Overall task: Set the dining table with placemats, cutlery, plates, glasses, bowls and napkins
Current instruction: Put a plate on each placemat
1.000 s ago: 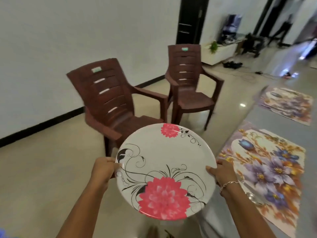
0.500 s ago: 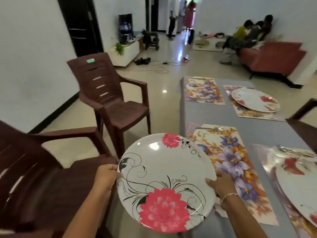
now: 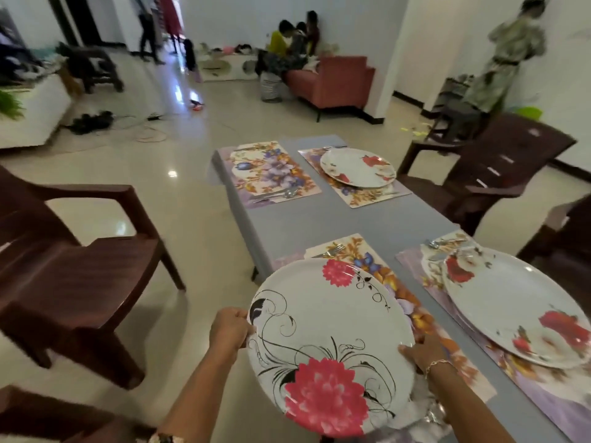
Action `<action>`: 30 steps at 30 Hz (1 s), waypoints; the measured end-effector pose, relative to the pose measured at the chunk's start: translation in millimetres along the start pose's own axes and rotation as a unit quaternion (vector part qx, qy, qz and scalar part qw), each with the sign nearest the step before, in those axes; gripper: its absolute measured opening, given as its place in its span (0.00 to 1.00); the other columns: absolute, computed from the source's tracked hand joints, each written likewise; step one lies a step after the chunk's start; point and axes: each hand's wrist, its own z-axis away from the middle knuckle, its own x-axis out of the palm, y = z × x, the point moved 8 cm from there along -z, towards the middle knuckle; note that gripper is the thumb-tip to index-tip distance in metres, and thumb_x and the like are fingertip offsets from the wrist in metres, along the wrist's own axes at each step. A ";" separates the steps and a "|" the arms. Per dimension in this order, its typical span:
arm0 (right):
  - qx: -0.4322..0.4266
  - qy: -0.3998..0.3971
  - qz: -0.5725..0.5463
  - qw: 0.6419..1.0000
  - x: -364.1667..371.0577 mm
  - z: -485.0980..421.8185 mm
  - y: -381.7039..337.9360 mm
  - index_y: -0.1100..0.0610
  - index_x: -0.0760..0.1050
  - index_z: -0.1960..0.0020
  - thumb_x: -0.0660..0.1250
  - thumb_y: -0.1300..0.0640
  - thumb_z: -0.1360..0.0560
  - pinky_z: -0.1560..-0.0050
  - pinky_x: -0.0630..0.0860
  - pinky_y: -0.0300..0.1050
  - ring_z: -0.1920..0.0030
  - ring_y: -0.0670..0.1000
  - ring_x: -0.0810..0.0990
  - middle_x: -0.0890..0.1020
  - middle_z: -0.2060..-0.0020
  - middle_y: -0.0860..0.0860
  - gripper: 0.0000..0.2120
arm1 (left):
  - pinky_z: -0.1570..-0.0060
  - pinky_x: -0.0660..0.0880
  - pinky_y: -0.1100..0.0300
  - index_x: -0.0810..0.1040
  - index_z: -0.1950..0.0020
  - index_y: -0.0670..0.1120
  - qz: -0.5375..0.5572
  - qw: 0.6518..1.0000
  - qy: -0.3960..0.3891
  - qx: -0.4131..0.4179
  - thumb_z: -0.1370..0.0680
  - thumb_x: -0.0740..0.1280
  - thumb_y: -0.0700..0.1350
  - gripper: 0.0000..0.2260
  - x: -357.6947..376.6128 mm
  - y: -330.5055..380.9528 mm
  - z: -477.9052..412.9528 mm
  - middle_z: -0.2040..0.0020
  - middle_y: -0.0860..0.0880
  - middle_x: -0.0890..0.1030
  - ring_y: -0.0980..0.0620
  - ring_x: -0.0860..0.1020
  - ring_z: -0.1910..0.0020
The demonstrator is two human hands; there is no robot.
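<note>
Table: grey, floral placemats
Left hand: our fingers curl round plate rim
Right hand: we grip opposite rim

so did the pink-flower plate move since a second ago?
Yes. The plate, gripped by left hand and right hand, has shifted right toward the table: it now overlaps the near-left placemat, which it sat beside before.

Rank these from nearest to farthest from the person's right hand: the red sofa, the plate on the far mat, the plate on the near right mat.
1. near plate, on the mat just right of the right hand, which grips the pink-flower plate.
2. far plate, at the far end of the table, right side.
3. red sofa, across the room.
</note>
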 end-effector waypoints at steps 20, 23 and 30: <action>0.085 0.122 0.174 0.973 -7.1 -8.2 5.9 0.65 0.73 0.40 0.69 0.67 0.29 0.46 0.72 0.48 0.44 0.62 0.77 0.79 0.46 0.62 0.18 | 0.52 0.79 0.43 0.73 0.61 0.42 -0.233 0.955 -0.180 0.033 0.33 0.70 0.32 0.09 74.4 22.1 -83.8 0.57 0.38 0.81 0.39 0.81 0.55; 0.081 0.141 0.190 0.968 -7.5 -8.1 3.8 0.60 0.77 0.44 0.68 0.65 0.29 0.48 0.74 0.48 0.48 0.60 0.79 0.81 0.49 0.61 0.14 | 0.51 0.79 0.45 0.73 0.57 0.42 -0.258 0.950 -0.163 0.060 0.31 0.72 0.36 0.08 75.5 29.6 -82.5 0.55 0.41 0.81 0.41 0.80 0.54; 0.105 0.156 0.165 0.968 -10.7 -5.5 4.2 0.61 0.74 0.42 0.66 0.65 0.27 0.45 0.72 0.48 0.43 0.61 0.77 0.78 0.44 0.62 0.14 | 0.55 0.75 0.55 0.75 0.56 0.44 -0.354 0.921 -0.085 0.135 0.26 0.67 0.40 0.03 77.5 50.3 -77.5 0.54 0.44 0.80 0.41 0.79 0.54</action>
